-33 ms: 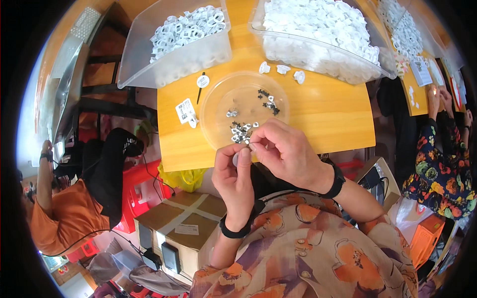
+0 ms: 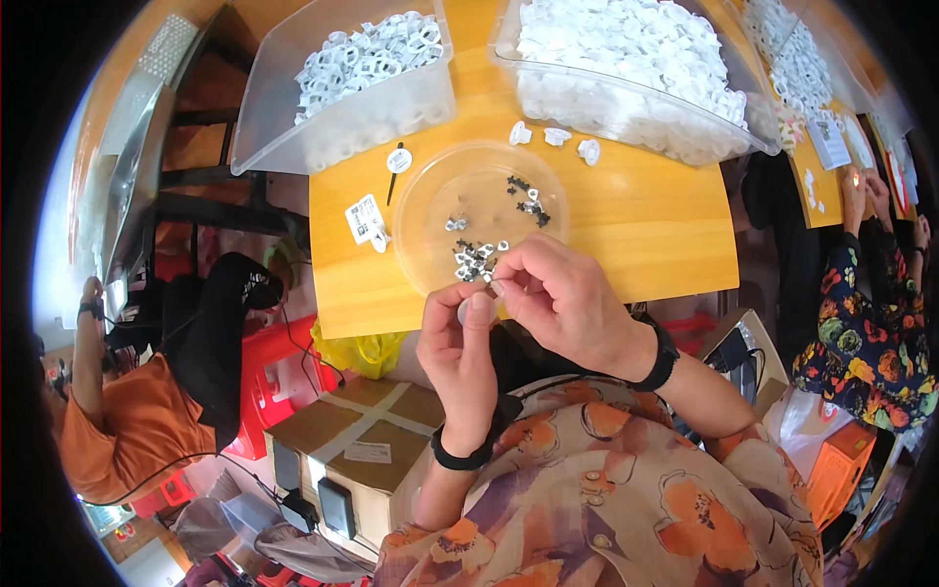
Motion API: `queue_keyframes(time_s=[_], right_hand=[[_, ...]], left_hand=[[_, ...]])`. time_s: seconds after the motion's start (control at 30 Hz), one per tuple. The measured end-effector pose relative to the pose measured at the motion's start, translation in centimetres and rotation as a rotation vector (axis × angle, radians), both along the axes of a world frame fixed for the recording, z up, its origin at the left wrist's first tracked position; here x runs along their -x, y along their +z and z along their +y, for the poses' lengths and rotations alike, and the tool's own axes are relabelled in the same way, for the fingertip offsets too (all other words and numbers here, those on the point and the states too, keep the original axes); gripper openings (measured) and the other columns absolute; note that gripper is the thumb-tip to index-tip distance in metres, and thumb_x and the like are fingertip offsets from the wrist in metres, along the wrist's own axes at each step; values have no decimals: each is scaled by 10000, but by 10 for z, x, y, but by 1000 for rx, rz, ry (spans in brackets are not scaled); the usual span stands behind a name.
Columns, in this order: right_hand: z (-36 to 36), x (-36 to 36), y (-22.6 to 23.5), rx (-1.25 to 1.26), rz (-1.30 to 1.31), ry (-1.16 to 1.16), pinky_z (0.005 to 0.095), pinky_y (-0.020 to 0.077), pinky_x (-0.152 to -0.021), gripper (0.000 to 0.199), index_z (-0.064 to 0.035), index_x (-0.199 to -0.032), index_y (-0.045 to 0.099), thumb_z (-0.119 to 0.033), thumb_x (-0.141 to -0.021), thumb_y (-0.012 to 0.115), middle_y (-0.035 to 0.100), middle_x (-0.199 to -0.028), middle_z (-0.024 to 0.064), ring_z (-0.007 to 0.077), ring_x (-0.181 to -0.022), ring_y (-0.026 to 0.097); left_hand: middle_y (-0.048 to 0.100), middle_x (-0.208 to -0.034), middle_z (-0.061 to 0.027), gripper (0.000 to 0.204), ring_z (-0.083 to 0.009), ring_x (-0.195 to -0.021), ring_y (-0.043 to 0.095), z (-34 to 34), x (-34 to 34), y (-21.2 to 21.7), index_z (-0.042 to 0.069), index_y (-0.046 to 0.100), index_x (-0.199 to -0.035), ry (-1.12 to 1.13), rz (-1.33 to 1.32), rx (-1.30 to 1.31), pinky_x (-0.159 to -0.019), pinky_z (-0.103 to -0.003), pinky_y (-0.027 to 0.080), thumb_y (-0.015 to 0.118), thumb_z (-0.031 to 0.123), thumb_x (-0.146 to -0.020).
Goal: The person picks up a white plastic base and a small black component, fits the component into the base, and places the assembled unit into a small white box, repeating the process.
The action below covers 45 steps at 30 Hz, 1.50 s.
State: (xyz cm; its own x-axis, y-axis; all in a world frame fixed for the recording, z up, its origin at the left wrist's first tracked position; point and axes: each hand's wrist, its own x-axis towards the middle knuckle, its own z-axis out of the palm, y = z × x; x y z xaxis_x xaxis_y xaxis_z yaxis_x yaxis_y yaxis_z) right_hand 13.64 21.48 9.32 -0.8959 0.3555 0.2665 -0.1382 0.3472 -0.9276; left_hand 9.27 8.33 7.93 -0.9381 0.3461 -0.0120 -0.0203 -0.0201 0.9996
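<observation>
My left hand (image 2: pixel 458 342) is closed on a round white plastic piece (image 2: pixel 464 311), partly hidden behind the thumb and fingers. The right hand (image 2: pixel 572 303) meets it from the side, thumb and forefinger pinched at the left fingertips; whatever sits in that pinch is too small to make out. Both hands hover over the near rim of a shallow clear round tray (image 2: pixel 416 210). Just beyond the fingertips, a pile of small silver and black parts (image 2: pixel 474 260) lies in it. A group of small black parts (image 2: pixel 518 184) is farther back, and a few silver bits (image 2: pixel 457 224) are at left.
Two clear bins, one with grey-white rings (image 2: pixel 372 59) and one with white pieces (image 2: pixel 626 49), stand at the back. Three white pieces (image 2: pixel 558 136) lie before them. A thin black tool (image 2: pixel 393 181) and a printed label (image 2: pixel 366 219) are left; co-workers sit on both sides.
</observation>
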Motion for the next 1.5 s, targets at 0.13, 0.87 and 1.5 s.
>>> queue_keyframes(time_s=[0.13, 0.87, 1.5], right_hand=[[-2, -4, -3, 179, -47, -3, 323, 485, -568, 93, -3, -886, 534, -45, -846, 607, 578, -809, 132, 247, -670, 616], [-7, 0, -10, 14, -52, -113, 346, 491, -567, 99, -31, -865, 533, -67, -832, 619, 589, -805, 125, 280, -681, 631], [-15, 0, -12, -412, 45, -137, 362, 457, -531, 128, -60, -861, 523, -79, -789, 627, 520, -756, 83, 266, -611, 564]], left_hand=[[603, -1028, -70, 264, -115, -908, 574, -4, 8, 5, -30, 531, -1180, -90, -415, -297, -825, -257, 471, 473, 120, -970], [523, -1279, -119, 384, -183, -1154, 531, -6, 8, -4, -2, 454, -1313, -112, -455, -393, -1012, -318, 424, 521, 47, -937], [540, -1245, -106, 362, -166, -1119, 546, -9, 7, -8, 14, 453, -1292, -110, -391, -372, -969, -292, 450, 525, 55, -940]])
